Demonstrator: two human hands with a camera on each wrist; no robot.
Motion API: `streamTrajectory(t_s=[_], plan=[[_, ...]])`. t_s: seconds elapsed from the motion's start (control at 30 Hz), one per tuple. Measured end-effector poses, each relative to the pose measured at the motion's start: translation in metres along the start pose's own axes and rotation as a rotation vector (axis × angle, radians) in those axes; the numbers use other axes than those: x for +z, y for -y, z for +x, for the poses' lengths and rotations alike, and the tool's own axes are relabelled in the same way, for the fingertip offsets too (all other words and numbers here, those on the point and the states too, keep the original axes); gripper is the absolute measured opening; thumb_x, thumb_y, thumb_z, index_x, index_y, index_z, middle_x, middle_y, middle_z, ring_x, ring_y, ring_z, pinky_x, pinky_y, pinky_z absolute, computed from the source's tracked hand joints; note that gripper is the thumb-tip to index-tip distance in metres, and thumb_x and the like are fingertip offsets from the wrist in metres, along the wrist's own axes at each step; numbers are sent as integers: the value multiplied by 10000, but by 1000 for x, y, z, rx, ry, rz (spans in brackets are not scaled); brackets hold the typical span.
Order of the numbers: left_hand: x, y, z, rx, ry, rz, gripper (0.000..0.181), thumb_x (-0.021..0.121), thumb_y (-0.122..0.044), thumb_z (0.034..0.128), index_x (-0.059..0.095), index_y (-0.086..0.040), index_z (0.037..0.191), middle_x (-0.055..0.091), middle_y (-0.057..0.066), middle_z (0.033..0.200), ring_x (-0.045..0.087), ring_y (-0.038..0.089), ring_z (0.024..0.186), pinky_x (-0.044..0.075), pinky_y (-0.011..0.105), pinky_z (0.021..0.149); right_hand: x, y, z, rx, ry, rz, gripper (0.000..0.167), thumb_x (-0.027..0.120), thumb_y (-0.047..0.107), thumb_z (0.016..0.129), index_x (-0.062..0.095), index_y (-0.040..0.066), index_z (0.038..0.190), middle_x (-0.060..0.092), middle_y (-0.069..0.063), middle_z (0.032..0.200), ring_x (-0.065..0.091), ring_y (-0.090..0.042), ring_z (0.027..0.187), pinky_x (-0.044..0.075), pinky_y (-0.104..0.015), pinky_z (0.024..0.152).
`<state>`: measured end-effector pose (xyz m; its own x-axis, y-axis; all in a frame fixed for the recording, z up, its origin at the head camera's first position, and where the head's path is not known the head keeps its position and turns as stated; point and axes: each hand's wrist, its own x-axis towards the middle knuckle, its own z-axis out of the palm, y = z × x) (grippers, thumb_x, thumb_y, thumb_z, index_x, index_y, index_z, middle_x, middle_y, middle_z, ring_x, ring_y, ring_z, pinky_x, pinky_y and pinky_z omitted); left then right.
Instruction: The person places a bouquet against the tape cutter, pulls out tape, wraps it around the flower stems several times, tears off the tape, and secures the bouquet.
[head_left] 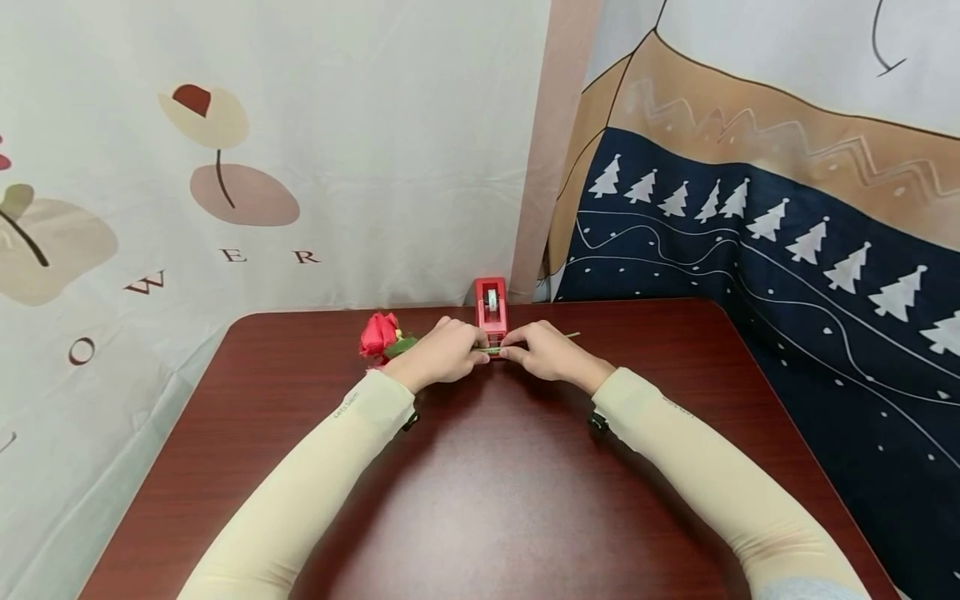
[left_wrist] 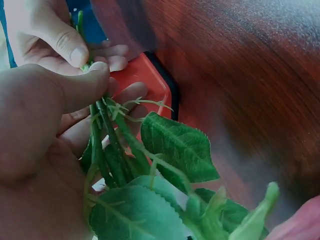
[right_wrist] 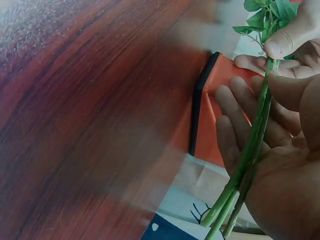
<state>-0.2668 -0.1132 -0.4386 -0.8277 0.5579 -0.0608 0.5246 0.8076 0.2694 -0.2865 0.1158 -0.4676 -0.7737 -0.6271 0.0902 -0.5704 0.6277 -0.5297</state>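
A bunch of artificial roses lies sideways in both hands, with its red bloom point(head_left: 378, 335) at the left and its green stems point(right_wrist: 250, 150) running right. My left hand point(head_left: 444, 350) pinches the stems between thumb and fingers, just below the leaves point(left_wrist: 177, 147). Close beside it, my right hand point(head_left: 551, 350) pinches the same stems nearer their cut ends. Several stems lie together across the right palm in the right wrist view. Directly behind the hands stands a red tape dispenser point(head_left: 491, 304) with a roll of tape in it; the fingers partly hide its front.
The dark red wooden table point(head_left: 480, 500) has its back edge just beyond the dispenser. Behind it hangs a pale printed curtain point(head_left: 405, 167), with a navy tree-patterned cloth point(head_left: 675, 242) at the right.
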Motion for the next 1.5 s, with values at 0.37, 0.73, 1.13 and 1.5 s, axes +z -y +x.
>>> streamTrajectory(t_s=[0.37, 0.73, 1.13, 1.5], plan=[[0, 1, -5, 7, 35, -44, 136, 754, -278, 1061, 814, -165, 1017, 801, -34, 960, 711, 234, 1058, 432, 447, 1015, -2, -1, -4, -19, 47, 54, 212, 733, 196, 1073, 860, 117, 1223, 833, -75, 1264, 775, -239, 1236, 592, -470, 1112], [0, -1, -13, 38, 81, -58, 135, 749, -272, 1063, 799, -194, 965, 768, -61, 921, 654, 237, 1104, 401, 435, 1013, -5, -4, -4, 4, 165, 123, 255, 720, 273, 1073, 854, 156, 1256, 807, -53, 1347, 734, -220, 1304, 564, -471, 1148], [0, -3, -13, 113, 58, 21, 169, 758, -231, 1054, 830, -154, 922, 737, -88, 771, 678, 164, 847, 399, 444, 954, 0, 13, 15, 313, 8, 189, 365, 630, 344, 1114, 868, 154, 912, 651, 35, 679, 575, -134, 667, 449, -269, 587], [2, -6, -14, 139, 39, 86, 161, 764, -249, 1051, 870, -183, 951, 799, -78, 833, 695, 199, 932, 431, 471, 1030, 15, 26, 18, 460, -68, 182, 368, 673, 380, 1103, 847, 197, 836, 735, -7, 614, 696, -151, 541, 499, -264, 521]])
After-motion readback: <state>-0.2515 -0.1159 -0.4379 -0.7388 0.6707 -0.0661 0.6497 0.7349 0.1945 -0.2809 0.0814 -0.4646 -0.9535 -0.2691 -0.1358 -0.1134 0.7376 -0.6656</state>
